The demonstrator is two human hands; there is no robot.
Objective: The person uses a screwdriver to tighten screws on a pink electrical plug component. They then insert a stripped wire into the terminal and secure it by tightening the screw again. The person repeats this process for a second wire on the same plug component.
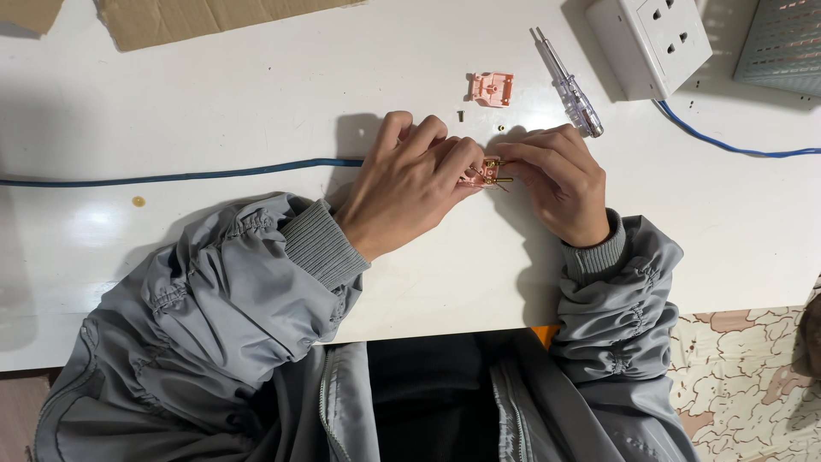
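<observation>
My left hand and my right hand meet over the white table. Between their fingertips they hold a small pink plastic part with brass metal prongs. Both hands pinch it, and most of it is hidden by the fingers. A second pink plastic piece lies on the table just beyond the hands. Two tiny screws lie near it.
A clear-handled tester screwdriver lies beyond my right hand. A white wall socket with a blue cable sits at the far right, beside a grey mesh basket. Another blue cable runs left. Cardboard lies at the far edge.
</observation>
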